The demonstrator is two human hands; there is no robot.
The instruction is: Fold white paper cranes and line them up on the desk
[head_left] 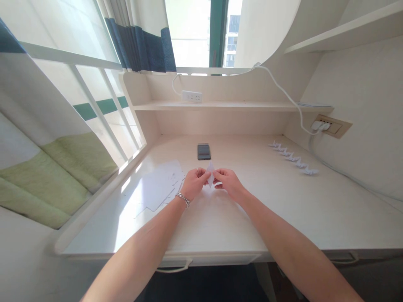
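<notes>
A small folded white paper (210, 175), shaped like a narrow diamond, stands upright above the middle of the desk. My left hand (195, 181), with a ring and a chain bracelet at the wrist, pinches its left side between thumb and fingers. On the other side, my right hand (227, 180) grips the paper's right edge, its lower fingers curled beneath. Just beyond the paper lies a dark phone (203, 152). Loose white paper sheets (159, 184) are spread left of my hands, partly washed out by sunlight.
Several folded paper cranes (293, 159) stand in a slanting row at the right of the white desk (277, 201). A power strip (192, 96) sits on the back shelf. Cables run from the wall socket (333, 126) along the right side. A curtain (47, 138) hangs at left.
</notes>
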